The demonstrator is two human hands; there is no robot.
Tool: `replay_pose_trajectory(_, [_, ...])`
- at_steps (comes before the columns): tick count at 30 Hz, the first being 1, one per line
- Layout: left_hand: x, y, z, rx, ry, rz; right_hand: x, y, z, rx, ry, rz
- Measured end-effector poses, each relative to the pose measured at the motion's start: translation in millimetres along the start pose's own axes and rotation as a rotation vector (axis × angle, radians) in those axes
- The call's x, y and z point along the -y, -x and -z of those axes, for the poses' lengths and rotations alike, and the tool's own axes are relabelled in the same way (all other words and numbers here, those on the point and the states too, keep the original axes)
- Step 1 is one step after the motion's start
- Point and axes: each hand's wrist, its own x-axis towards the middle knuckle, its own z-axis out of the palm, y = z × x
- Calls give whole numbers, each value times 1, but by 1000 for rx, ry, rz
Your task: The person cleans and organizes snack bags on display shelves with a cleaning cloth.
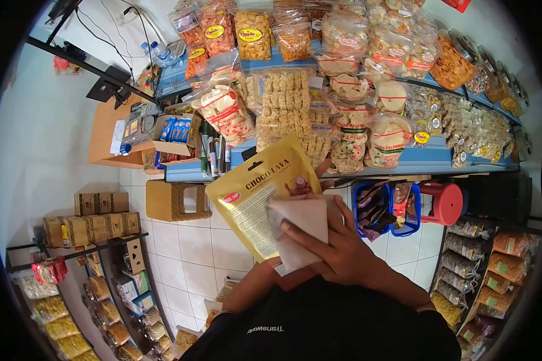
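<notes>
A gold Choco Lava pouch (238, 198) is tilted in front of my chest, its printed side facing me. My left hand (324, 170) supports it from behind; only a few fingertips show past the pouch's right edge, and the palm is hidden. My right hand (334, 249) is closed on a folded white cloth (298, 225), with the fingers laid over it. That cloth covers the lower right part of the pouch and appears to press on it.
Beyond the pouch, a blue-covered counter (430, 157) carries many snack bags. Blue baskets (371, 228) and a red stool (442, 201) stand below it on the right, a brown stool (165, 200) on the left. Shelves of packets line both sides.
</notes>
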Motion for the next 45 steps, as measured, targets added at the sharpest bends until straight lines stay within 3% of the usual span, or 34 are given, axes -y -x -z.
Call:
replay_pose_trajectory(3, [3, 14, 1, -45, -30, 36, 3, 5, 5, 108, -91, 107])
replay_pose_trajectory(8, [6, 26, 4, -70, -69, 97, -3, 4, 0, 77, -44, 60])
replay_pose_trajectory(12, [4, 20, 6, -125, -85, -21, -11, 4, -5, 1, -48, -92])
replay_pose_trajectory(18, [-7, 25, 9, -142, -52, -187, -9, 3, -3, -26, -38, -116])
replay_pose_trajectory(21, [-3, 27, 9, -134, -77, -140, -4, 4, 1, 117, -109, 101])
replay_pose_trajectory(25, [1, 18, 6, -127, -126, -46, -16, -8, 4, 56, 13, 62])
replay_pose_trajectory(29, [0, 5, 1, -116, -128, -39, -37, -29, 17, -83, -13, -120])
replay_pose_trajectory(32, [-1, -1, 2, -113, -124, -41, -45, -38, 15, -151, -39, -144])
replay_pose_trajectory(36, [-2, -2, 8, -137, -151, -26, -42, -38, 7, -70, 13, -121])
replay_pose_trajectory(39, [3, 7, 43, -229, -412, -11, -29, -29, -1, 43, 25, -1])
replay_pose_trajectory(40, [-2, 6, 28, -223, -397, 16, -25, -25, -4, 57, 15, 26])
replay_pose_trajectory(42, [-15, -2, -8, -88, 147, 120, -19, -21, -9, 79, -2, 76])
replay_pose_trajectory(45, [-5, -12, 34, -14, 332, 60, -31, -23, -12, 2, -23, -18])
